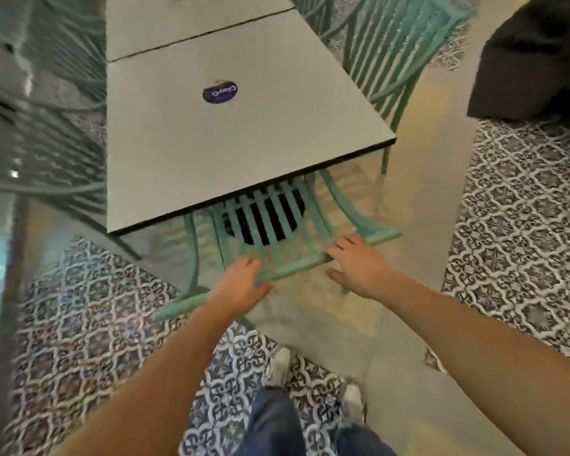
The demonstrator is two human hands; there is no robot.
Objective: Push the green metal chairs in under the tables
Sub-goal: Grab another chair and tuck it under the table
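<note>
The left hand gripped the top rail of the green slatted metal chair, fingers over the rail and thumb curled beneath it. The right hand lay open on the same rail further along, fingers straight and spread, thumb hanging clear below. The chair's seat sat partly beneath the near edge of the pale grey square table, with its backrest and curved armrests still outside. A dark blue oval sticker lay on the tabletop. A second green slatted chair stood at the table's right side, and a second grey table butted against the far edge. Patterned black-and-white floor tiles bordered plain beige flooring.
</note>
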